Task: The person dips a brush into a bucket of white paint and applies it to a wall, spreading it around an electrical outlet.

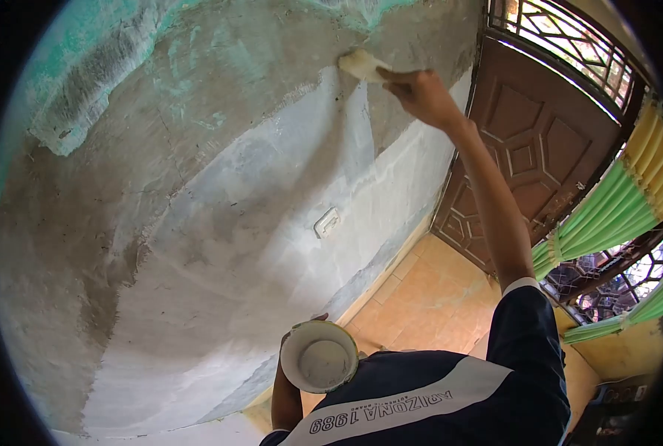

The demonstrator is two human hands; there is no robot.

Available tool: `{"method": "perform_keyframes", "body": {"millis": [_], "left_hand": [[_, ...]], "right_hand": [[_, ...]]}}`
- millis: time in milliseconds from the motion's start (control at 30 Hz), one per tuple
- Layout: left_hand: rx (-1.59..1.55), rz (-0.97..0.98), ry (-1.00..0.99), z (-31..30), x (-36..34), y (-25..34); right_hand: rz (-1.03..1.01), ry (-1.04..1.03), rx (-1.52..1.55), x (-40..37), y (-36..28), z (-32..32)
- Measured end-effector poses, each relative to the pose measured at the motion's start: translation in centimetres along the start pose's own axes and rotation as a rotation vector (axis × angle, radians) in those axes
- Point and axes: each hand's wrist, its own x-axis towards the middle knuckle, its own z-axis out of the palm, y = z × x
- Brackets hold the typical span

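Raised high, my right hand (424, 97) grips a flat pale tool that looks like a wide brush (363, 65). Its tip is against the bare grey-brown part of the wall (220, 56), at the top of a white streak (357, 123). Low in front of my chest, my left hand (319, 318) holds a white bowl (290, 357) with pale, whitish material (325, 363) in its bottom. Most of that hand is hidden behind the bowl; only fingertips and the forearm show.
White coating (198, 297) covers the lower wall around a wall switch or socket (327, 222). Peeling green paint (94, 82) remains at the upper left. To the right are a brown panelled door (521, 111), green and yellow curtains (606, 215) and an orange tiled floor (421, 301).
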Motion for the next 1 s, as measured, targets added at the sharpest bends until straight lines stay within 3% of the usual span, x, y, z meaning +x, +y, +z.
{"method": "perform_keyframes", "body": {"millis": [200,333,467,567,700,767,867,1000], "left_hand": [[-0.181,-0.073,0.03,0.9,-0.8,1.0],[-0.131,-0.023,0.042,0.1,-0.3,0.4],[-0.005,0.043,-0.033,0.0,-0.4,0.5],[0.045,-0.016,0.036,0.8,-0.6,1.2],[-0.164,-0.017,-0.015,0.3,-0.4,0.8],[-0.206,-0.06,-0.009,0.2,-0.6,0.9],[-0.066,-0.024,0.0,0.5,-0.5,1.1],[0.05,0.028,0.026,0.3,-0.1,0.9]], "right_hand": [[0.14,-0.138,0.029,-1.9,-0.8,-0.5],[0.241,-0.067,-0.025,-0.3,-2.4,-3.2],[0.033,-0.104,0.019,0.5,0.4,-0.8],[0.146,-0.217,-0.019,0.9,0.0,-3.2],[0.124,-0.104,-0.032,0.7,0.4,-2.1],[-0.022,-0.145,0.001,0.2,1.2,-0.5],[0.067,-0.262,-0.013,-0.2,1.0,-1.7],[0.142,-0.146,-0.042,0.2,-1.2,-2.7]]}}
